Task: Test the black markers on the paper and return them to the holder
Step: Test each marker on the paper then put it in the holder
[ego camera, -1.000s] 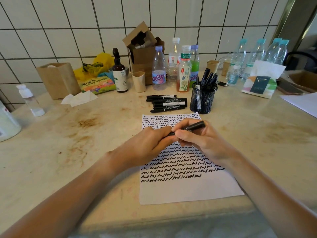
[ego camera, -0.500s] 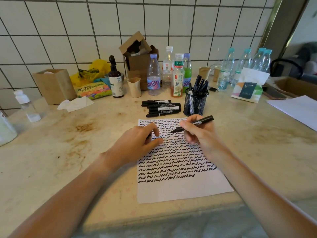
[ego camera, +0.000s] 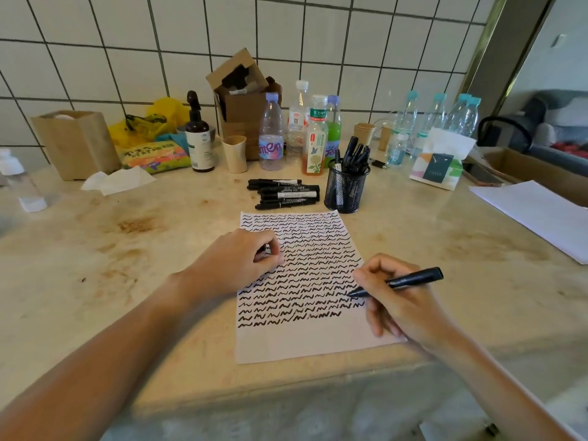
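Observation:
A white paper (ego camera: 302, 345) covered in rows of black squiggles lies on the beige counter. My right hand (ego camera: 401, 307) grips an uncapped black marker (ego camera: 413, 278), its tip touching the paper at the right end of a low row. On the paper's left part rests my left hand (ego camera: 232, 265), its fingers curled round a small black piece, apparently the marker's cap (ego camera: 265, 249). A black mesh holder (ego camera: 346, 192) with several markers stands just beyond the paper. Beside it on the left lie several capped black markers (ego camera: 283, 194).
Drink bottles (ego camera: 270, 135), a paper cup (ego camera: 234, 153), a brown pump bottle (ego camera: 198, 138) and an open cardboard box (ego camera: 245, 103) line the tiled wall. A tissue pack (ego camera: 440, 160) and white sheets (ego camera: 541, 214) sit at the right. The counter's front edge (ego camera: 286, 386) runs below the paper.
My hands have pulled apart after uncapping the marker. The right hand swung down and right, bringing the marker's tip onto the paper; the left hand settled on the paper's left side.

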